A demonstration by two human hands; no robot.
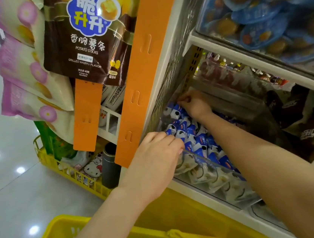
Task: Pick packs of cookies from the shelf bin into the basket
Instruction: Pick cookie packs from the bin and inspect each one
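Several small blue-and-white cookie packs (192,134) fill a clear shelf bin (217,166) at the middle right. My right hand (191,102) reaches deep into the back of the bin, fingers curled among the packs; whether it grips one is unclear. My left hand (157,158) rests at the bin's front left corner, fingers bent down onto the nearest packs. A yellow basket (71,236) sits below at the bottom of the view; I see no packs in its visible part.
Orange hanging strips (146,70) with a brown potato-stick bag (87,40) and pink snack bags (28,75) hang to the left. A second yellow basket (68,173) with goods stands on the floor. Blue packaged cakes (267,6) fill the shelf above.
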